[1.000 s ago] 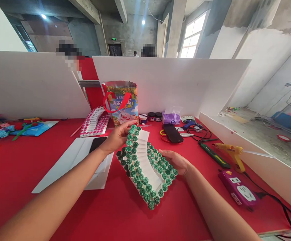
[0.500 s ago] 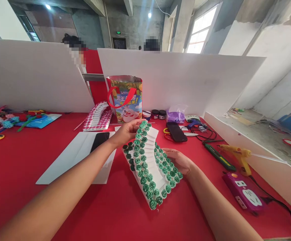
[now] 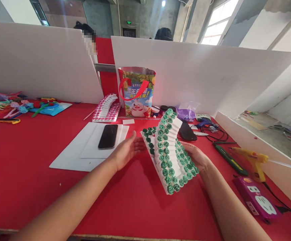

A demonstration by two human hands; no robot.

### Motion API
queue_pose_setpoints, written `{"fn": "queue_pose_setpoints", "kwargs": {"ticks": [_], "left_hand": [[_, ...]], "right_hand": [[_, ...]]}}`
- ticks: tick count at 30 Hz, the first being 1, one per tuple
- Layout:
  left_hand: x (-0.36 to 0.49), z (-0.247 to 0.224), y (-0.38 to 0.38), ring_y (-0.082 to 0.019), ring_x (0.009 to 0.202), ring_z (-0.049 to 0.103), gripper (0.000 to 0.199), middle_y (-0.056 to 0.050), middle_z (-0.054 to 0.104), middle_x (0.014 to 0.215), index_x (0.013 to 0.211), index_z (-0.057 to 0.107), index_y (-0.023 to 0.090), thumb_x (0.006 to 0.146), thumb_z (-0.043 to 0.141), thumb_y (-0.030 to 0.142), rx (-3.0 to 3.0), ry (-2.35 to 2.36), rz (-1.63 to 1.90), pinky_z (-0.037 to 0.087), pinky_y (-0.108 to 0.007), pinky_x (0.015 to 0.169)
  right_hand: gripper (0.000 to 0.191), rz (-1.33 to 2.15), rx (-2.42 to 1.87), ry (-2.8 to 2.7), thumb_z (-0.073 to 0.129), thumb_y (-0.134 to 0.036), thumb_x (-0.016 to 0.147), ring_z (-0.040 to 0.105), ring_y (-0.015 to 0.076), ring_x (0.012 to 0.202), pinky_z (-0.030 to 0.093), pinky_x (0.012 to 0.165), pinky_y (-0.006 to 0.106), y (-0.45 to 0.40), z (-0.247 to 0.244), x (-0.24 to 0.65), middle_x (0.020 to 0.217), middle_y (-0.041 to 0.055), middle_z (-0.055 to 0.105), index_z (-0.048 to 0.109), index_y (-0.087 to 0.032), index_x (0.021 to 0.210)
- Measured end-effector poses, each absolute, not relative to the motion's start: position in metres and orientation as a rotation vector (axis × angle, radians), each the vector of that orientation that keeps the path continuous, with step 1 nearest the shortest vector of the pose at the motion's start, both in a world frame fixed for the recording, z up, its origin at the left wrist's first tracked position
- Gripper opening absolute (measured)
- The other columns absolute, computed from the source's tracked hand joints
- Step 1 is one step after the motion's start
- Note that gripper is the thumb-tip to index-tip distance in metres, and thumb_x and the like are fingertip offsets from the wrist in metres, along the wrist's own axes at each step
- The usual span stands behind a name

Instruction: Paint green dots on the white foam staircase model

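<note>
A white handmade piece with a curved, stepped strip and rows of green rosettes (image 3: 166, 152) is held tilted above the red table. My right hand (image 3: 195, 156) grips its right edge, the fingers partly hidden behind it. My left hand (image 3: 129, 150) is beside its left edge, fingers stretched out and holding nothing; whether the fingertips touch the edge I cannot tell. Left of that hand, a black phone (image 3: 107, 136) lies on white boards (image 3: 71, 154).
A similar piece with pink rosettes (image 3: 106, 108) stands by a colourful bag (image 3: 137, 92) at the back. On the right are a yellow glue gun (image 3: 253, 159), a green cutter (image 3: 229, 159), a purple power strip (image 3: 256, 199) and cables. Pipe-cleaner flowers (image 3: 26, 106) lie at left.
My left hand has let go of the top of the green-rosette piece and moved down to its left side, opening. My right hand still holds the piece. The view has shifted.
</note>
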State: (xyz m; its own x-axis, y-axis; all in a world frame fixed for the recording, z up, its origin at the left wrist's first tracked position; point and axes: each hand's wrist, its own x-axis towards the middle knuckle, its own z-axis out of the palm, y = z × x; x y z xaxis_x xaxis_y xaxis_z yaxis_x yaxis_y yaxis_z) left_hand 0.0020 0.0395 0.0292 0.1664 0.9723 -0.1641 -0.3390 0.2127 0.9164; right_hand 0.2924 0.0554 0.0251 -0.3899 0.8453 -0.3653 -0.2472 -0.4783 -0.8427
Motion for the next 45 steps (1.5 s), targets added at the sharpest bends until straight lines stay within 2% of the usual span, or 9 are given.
{"fn": "queue_pose_setpoints", "kwargs": {"ticks": [6,13,21,26,30,32,36,40,45], "left_hand": [[0.021,0.026,0.022,-0.018,0.078,0.060,0.054,-0.004,0.066,0.082,0.086,0.068,0.017,0.086,0.060,0.071,1.089,0.877,1.148,0.047,-0.031,0.081],[0.035,0.022,0.018,-0.013,0.064,0.044,0.048,0.004,0.049,0.067,0.068,0.053,0.020,0.086,0.065,0.063,1.070,0.912,1.282,0.039,-0.026,0.064],[-0.008,0.036,0.037,-0.008,0.049,0.036,0.034,0.009,0.039,0.049,0.074,0.061,0.019,0.081,0.076,0.049,0.815,1.018,1.632,0.035,-0.021,0.055],[-0.015,0.044,0.052,-0.003,0.041,0.036,0.025,-0.001,0.068,0.063,0.085,0.070,0.012,0.076,0.082,0.032,0.714,1.053,1.483,0.038,-0.021,0.049],[0.018,0.032,0.027,-0.006,0.036,0.047,0.019,-0.007,0.073,0.067,0.090,0.074,0.008,0.076,0.081,0.018,0.677,1.020,1.185,0.045,-0.024,0.045],[0.033,0.027,0.007,-0.015,0.044,0.064,0.017,-0.008,0.074,0.070,0.091,0.073,0.009,0.076,0.079,0.014,0.643,0.995,1.064,0.052,-0.029,0.050],[0.048,0.028,-0.023,-0.033,0.092,0.078,0.007,-0.019,0.079,0.097,0.088,0.073,0.009,0.081,0.072,0.011,0.513,0.797,0.875,0.060,-0.046,0.088],[0.053,0.035,-0.034,-0.035,0.114,0.072,0.021,-0.023,0.075,0.118,0.100,0.074,0.006,0.082,0.064,0.008,0.349,0.540,0.789,0.053,-0.048,0.105],[0.054,0.039,-0.038,-0.032,0.115,0.071,0.030,-0.028,0.070,0.126,0.110,0.072,-0.002,0.083,0.060,0.006,0.329,0.508,0.760,0.052,-0.042,0.107]], "right_hand": [[0.025,1.923,-1.139,-0.907,0.066,-0.021,0.085,0.078,0.0242,0.089,0.062,0.086,0.035,0.054,0.029,0.289,0.102,0.0079,0.081,0.075,-0.019,0.108],[0.027,2.020,-1.087,-0.856,0.064,-0.021,0.085,0.079,0.0269,0.087,0.062,0.087,0.040,0.049,0.036,0.281,0.103,0.0097,0.081,0.073,-0.018,0.110],[0.030,1.999,-1.103,-0.800,0.056,-0.021,0.090,0.079,0.0281,0.090,0.063,0.087,0.042,0.049,0.043,0.287,0.099,0.0108,0.081,0.070,-0.015,0.115],[0.031,1.950,-1.103,-0.794,0.059,-0.019,0.087,0.079,0.0276,0.090,0.063,0.087,0.041,0.051,0.042,0.286,0.095,0.0095,0.082,0.070,-0.015,0.116],[0.025,1.879,-1.110,-0.827,0.064,-0.022,0.083,0.078,0.0293,0.090,0.064,0.081,0.041,0.055,0.038,0.284,0.091,0.0093,0.081,0.072,-0.018,0.106],[0.021,1.795,-1.123,-0.855,0.067,-0.024,0.081,0.078,0.0293,0.088,0.064,0.076,0.040,0.057,0.036,0.286,0.090,0.0090,0.081,0.072,-0.020,0.101],[0.019,1.697,-1.141,-0.870,0.069,-0.026,0.079,0.076,0.0250,0.072,0.062,0.060,0.034,0.062,0.029,0.293,0.079,0.0059,0.078,0.072,-0.022,0.097],[0.015,1.611,-1.134,-0.851,0.071,-0.025,0.078,0.068,0.0175,0.056,0.056,0.049,0.026,0.064,0.022,0.297,0.070,0.0013,0.074,0.071,-0.021,0.093],[0.012,1.539,-1.129,-0.849,0.074,-0.024,0.078,0.068,0.0186,0.059,0.056,0.052,0.027,0.065,0.017,0.297,0.065,0.0015,0.072,0.071,-0.020,0.088]]}}
